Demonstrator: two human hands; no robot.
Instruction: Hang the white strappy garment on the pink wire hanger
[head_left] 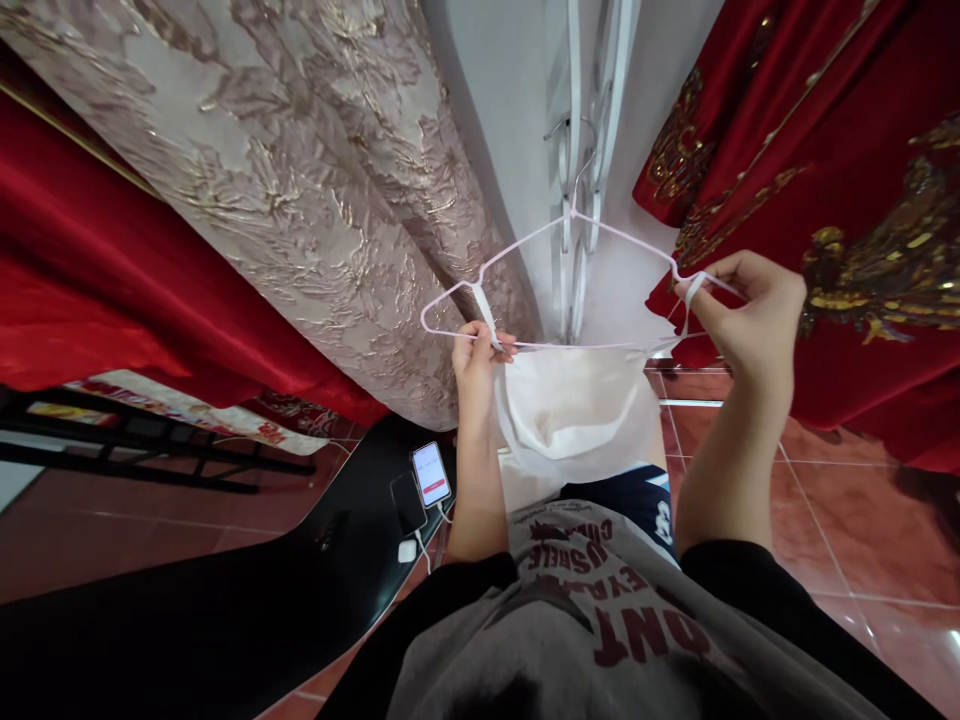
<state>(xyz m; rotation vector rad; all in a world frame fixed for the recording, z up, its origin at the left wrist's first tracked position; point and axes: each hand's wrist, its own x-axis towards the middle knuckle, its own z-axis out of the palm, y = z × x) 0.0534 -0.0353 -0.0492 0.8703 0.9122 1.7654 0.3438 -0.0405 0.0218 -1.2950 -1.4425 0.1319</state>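
A pale pink clothes hanger (622,237) is in front of me, its metal hook up near white bars. From it hangs a thin white garment (574,405) with straps; its exact kind is unclear. My left hand (478,358) is closed at the hanger's lower left bar, fingers pinching the garment's edge beside the left strap (484,303), which loops over the notch. On the other side my right hand (750,305) is closed on the right strap (694,288), thumb and finger at the hanger's right shoulder. That hand hides the hanger's right end.
A beige embossed fabric (322,180) drapes on the left, beside red cloth (112,260). Red embroidered garments (862,200) hang on the right. A black bench (247,590) at lower left holds a lit phone (430,472), a dark phone (407,503) and a small white case (406,551).
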